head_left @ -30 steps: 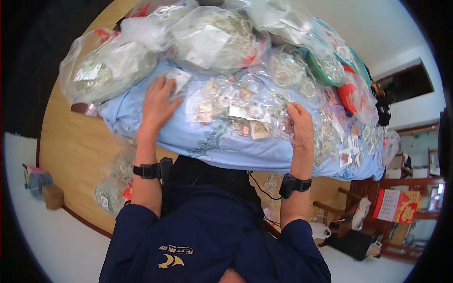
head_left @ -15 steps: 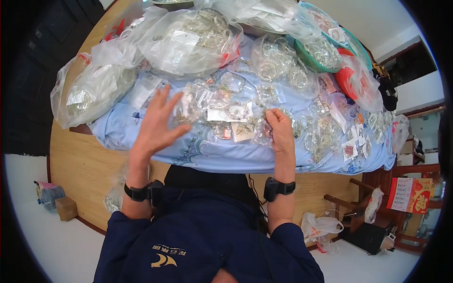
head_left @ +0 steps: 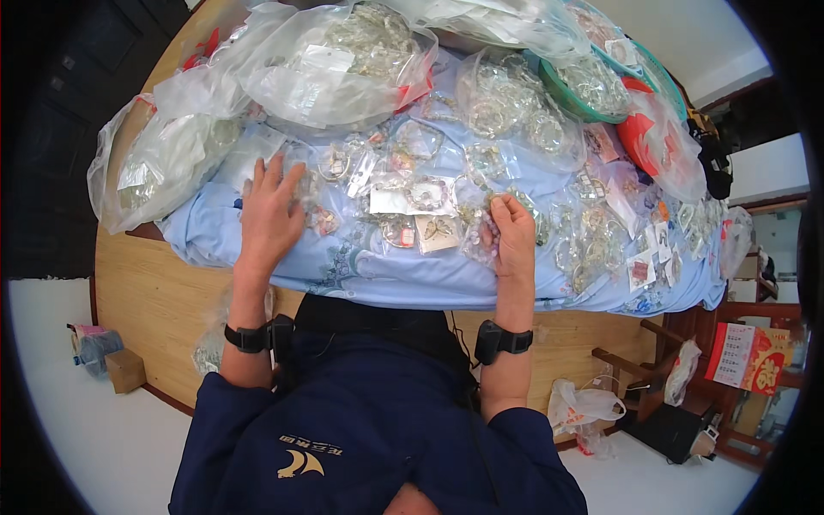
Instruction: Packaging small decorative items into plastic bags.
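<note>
Many small clear packets [head_left: 487,160] of bracelets and trinkets lie over the middle of a pale blue cloth [head_left: 403,279], between its near and far edges. The right hand [head_left: 513,233], near the middle of the cloth's near edge, has its thumb and fingers pinched together on a packet of purple beads [head_left: 479,241], which hangs at the fingertips' left side.

Toward the cloth's left edge, the left hand [head_left: 271,210] is palm down and well open, its fingers spread and slightly bent over clear wrapping; whether the fingertips press on it cannot be told, and the thumb is hard to make out.

Between the hands lie a white-labelled packet [head_left: 415,196] and, just nearer the near edge, a square butterfly card [head_left: 438,232]. A large plastic bag [head_left: 343,81] stands along the far edge, with another bulging bag [head_left: 167,167] at the left edge. A green basket [head_left: 558,93] sits toward the far right corner, beside a red-and-clear bag [head_left: 657,142].
</note>
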Motion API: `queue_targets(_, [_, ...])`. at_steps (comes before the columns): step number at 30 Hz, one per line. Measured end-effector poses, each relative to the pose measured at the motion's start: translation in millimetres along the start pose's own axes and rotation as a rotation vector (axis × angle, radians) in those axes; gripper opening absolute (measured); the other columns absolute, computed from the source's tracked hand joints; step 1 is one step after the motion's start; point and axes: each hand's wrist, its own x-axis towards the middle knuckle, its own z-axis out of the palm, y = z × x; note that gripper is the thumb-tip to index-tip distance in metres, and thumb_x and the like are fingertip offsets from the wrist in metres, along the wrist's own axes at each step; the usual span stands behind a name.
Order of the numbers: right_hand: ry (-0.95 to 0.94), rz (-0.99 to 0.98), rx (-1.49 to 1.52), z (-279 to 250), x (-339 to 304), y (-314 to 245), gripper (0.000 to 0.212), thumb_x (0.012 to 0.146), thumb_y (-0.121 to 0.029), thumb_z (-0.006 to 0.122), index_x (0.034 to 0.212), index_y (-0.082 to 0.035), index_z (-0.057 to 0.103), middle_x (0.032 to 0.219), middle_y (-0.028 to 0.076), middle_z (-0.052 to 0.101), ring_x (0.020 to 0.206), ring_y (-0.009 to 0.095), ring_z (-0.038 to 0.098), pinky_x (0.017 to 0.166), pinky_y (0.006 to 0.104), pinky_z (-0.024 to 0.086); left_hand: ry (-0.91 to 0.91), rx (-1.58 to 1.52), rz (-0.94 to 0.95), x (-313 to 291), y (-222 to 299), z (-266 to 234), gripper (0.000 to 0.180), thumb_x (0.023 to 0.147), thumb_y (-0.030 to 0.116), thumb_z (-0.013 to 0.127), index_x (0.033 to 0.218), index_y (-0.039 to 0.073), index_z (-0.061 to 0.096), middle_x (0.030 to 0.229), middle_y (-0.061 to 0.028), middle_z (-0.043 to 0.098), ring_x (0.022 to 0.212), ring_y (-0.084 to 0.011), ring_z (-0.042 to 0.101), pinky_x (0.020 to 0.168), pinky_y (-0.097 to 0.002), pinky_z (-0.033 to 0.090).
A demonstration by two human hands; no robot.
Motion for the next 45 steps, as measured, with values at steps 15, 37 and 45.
queue_targets(15, [0.113, -0.119, 0.044, 6, -3, -1, 0.011, 0.092, -0.014, 0.059, 0.085, -0.005, 0.061, 0.064, -0.002, 0.055, 0.044, 0.004, 0.045, 0.038, 0.0191, 0.034, 0.077, -0.454, 0.142, 59, 89, 9, 0.041, 0.072, 0.014, 0.07, 0.108, -0.003, 0.06, 0.11, -0.0207, 0.063, 0.107, -0.0385, 0.056, 0.089, -0.0431, 0.046])
queue_targets(37, [0.212, -0.129, 0.044, 2, -2, 4, 0.009, 0.088, -0.014, 0.059, 0.086, -0.006, 0.062, 0.065, -0.003, 0.054, 0.048, 0.004, 0.046, 0.04, 0.0196, 0.037, 0.033, -0.509, 0.08, 74, 91, 49, 0.033, 0.078, 0.022, 0.069, 0.1, -0.002, 0.065, 0.092, -0.0185, 0.062, 0.095, -0.0344, 0.057, 0.083, -0.0433, 0.046])
queue_targets(45, [0.187, -0.163, 0.09, 7, -2, 2, 0.008, 0.087, -0.007, 0.058, 0.091, -0.002, 0.062, 0.068, -0.002, 0.054, 0.052, 0.004, 0.046, 0.045, 0.0186, 0.037, 0.0, -0.258, 0.044, 87, 106, 51, 0.034, 0.076, 0.03, 0.071, 0.089, -0.001, 0.07, 0.093, -0.0147, 0.062, 0.095, -0.0338, 0.054, 0.081, -0.0429, 0.045])
